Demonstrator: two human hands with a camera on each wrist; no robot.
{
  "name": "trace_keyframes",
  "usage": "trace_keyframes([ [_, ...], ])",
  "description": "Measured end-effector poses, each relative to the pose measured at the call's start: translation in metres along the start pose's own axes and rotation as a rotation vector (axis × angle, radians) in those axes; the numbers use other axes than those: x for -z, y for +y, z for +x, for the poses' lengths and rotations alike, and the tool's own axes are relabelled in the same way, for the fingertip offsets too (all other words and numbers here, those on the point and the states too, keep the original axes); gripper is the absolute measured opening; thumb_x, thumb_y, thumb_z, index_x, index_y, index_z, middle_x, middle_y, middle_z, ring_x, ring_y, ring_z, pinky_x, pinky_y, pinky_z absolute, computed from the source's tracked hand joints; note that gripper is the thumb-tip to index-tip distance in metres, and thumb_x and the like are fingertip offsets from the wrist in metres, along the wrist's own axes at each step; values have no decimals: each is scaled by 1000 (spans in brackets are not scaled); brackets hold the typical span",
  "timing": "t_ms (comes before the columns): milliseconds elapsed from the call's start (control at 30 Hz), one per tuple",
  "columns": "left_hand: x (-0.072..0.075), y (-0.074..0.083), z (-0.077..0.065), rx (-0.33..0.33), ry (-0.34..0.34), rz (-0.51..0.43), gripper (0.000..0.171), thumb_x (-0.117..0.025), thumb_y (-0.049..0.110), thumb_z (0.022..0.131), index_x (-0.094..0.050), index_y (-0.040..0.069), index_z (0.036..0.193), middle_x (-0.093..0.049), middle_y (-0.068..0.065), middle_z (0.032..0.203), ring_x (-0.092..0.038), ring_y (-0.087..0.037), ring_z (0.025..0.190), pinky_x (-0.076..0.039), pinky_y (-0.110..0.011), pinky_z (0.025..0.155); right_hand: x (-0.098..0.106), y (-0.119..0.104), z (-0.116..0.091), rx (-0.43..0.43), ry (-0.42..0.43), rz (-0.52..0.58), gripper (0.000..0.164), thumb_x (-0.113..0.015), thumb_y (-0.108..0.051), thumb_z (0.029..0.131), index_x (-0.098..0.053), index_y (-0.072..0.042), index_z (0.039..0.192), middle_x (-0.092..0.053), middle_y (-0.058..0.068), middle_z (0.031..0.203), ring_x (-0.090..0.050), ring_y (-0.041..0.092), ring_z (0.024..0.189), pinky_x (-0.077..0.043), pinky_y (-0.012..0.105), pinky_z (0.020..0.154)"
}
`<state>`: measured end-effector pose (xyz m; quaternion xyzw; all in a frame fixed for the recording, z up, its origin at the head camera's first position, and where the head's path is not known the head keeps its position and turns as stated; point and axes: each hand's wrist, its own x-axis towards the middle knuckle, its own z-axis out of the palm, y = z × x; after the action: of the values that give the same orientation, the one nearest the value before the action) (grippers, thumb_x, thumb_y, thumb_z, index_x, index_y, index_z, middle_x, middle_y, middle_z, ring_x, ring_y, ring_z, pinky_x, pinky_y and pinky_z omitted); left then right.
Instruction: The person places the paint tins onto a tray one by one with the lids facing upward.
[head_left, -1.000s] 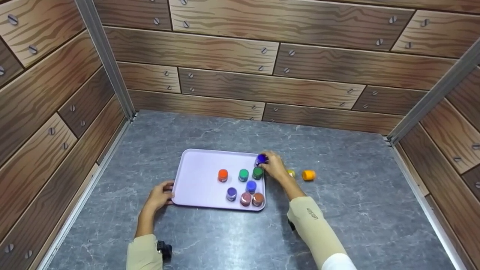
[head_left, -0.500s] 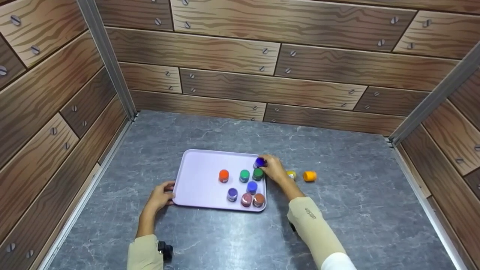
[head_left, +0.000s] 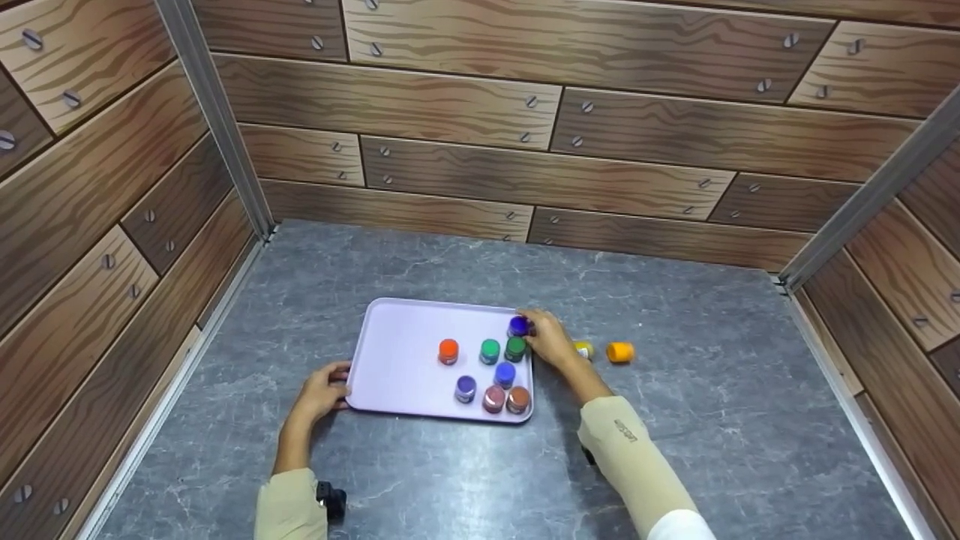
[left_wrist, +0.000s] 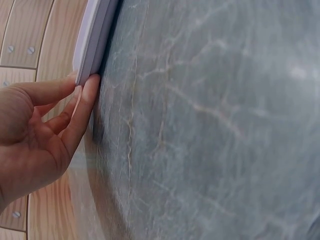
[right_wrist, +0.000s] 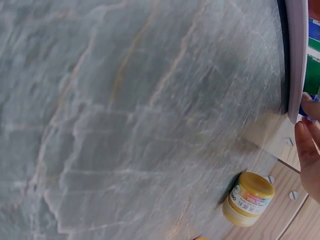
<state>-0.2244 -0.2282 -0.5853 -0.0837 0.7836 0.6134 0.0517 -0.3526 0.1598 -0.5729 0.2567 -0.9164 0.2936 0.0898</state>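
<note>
My left hand (head_left: 321, 391) pinches the left edge of a lilac tray (head_left: 397, 360), thumb and fingers on either side of the rim in the left wrist view. At the tray's far right corner, my right hand (head_left: 551, 337) holds a dark blue paint jar (head_left: 518, 325), partly covered by the fingers. Right beside that jar is a dark green jar (head_left: 515, 348). Also on the tray stand a lighter green jar (head_left: 490, 351), an orange-red jar (head_left: 448, 351), a blue jar (head_left: 505, 374), a purple jar (head_left: 466, 388), a pinkish jar (head_left: 493, 399) and a brown jar (head_left: 517, 400).
Right of the tray, a yellow jar (right_wrist: 248, 199) lies on the grey marbled surface (head_left: 450, 480), partly behind my right wrist in the head view. An orange jar (head_left: 620, 352) lies farther right. Wood-patterned walls (head_left: 450, 172) enclose the back and sides.
My right hand has shifted slightly down and left with the dark blue jar, bringing it inside the tray's corner beside the dark green jar. The left hand stays at the tray's edge.
</note>
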Motion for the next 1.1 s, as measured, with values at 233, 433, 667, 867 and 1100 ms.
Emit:
trace_keyframes([
  [233, 0, 0, 1, -7, 2, 29, 45, -49, -19, 78, -45, -15, 122, -52, -28, 108, -58, -27, 84, -54, -33, 59, 16, -1, -1, 11, 21, 96, 41, -65, 15, 70, -59, 9, 110, -60, 23, 98, -57, 38, 87, -48, 46, 78],
  [433, 1, 1, 0, -10, -1, 22, 46, -49, -19, 77, -44, -15, 122, -51, -27, 107, -58, -26, 83, -54, -32, 58, 34, -1, -5, 19, 64, 101, 32, -64, 15, 70, -62, 9, 102, -61, 21, 94, -57, 40, 84, -50, 46, 74],
  [667, -1, -1, 0, -6, 11, 24, 45, -50, -18, 76, -45, -15, 121, -53, -28, 106, -58, -28, 86, -54, -32, 57, 52, 6, -15, -16, 88, 77, 20, -66, 10, 73, -64, 9, 93, -61, 22, 87, -57, 39, 81, -51, 46, 72],
  [867, 0, -1, 0, -9, 3, 30, 45, -51, -18, 77, -45, -15, 121, -53, -27, 106, -58, -28, 86, -54, -32, 57, 69, 16, -27, -119, 76, 29, 17, -66, 5, 77, -64, 8, 93, -61, 19, 87, -57, 37, 84, -50, 45, 73],
  [1100, 0, -1, 0, -4, -6, 40, 44, -50, -17, 79, -44, -15, 122, -52, -27, 108, -57, -30, 91, -54, -33, 60, 88, 32, -44, -151, 79, 6, 16, -64, 6, 77, -64, 8, 93, -60, 20, 88, -57, 37, 84, -49, 47, 74],
])
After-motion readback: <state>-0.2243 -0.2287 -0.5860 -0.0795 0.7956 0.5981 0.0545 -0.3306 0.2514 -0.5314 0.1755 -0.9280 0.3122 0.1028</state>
